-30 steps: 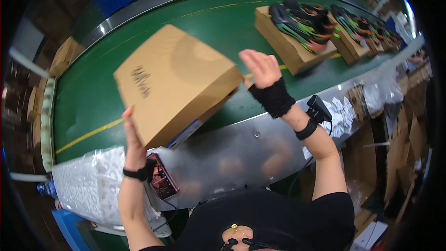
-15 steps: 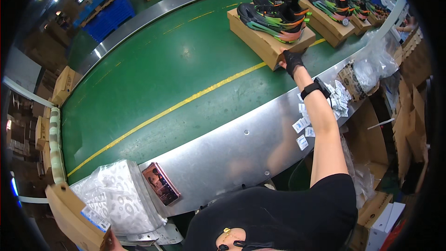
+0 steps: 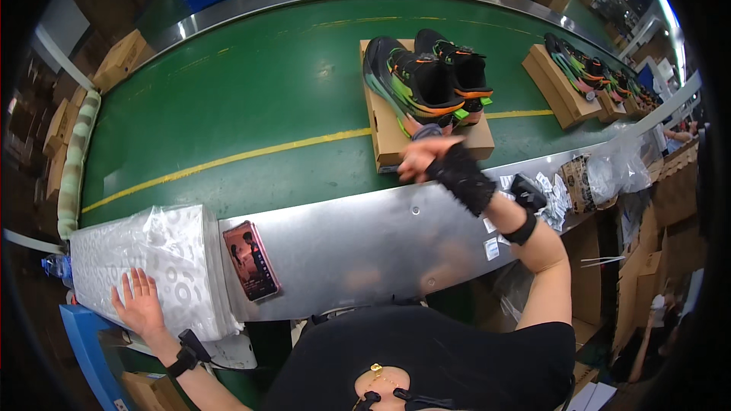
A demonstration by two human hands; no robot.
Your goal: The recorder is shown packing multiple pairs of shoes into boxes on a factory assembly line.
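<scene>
My left hand lies with spread fingers over a clear-wrapped stack of white patterned sheets and holds nothing. My right hand, in a black fingerless glove, is at the near edge of a brown shoebox. Its fingers are blurred, so a grip cannot be made out. On the box stands a pair of black sneakers with green and orange soles, heels toward me. A round grey tag hangs at one heel, just beyond my right hand.
A phone lies on the metal ledge beside the stack. Small white packets are heaped at the right. More shoe-topped boxes stand farther along the green belt. A padded rail borders its left end.
The cardboard box has left my left hand, which now rests open on the stack. The nearest shoebox has turned and come closer, separating from the others. My right hand has moved left and nearer.
</scene>
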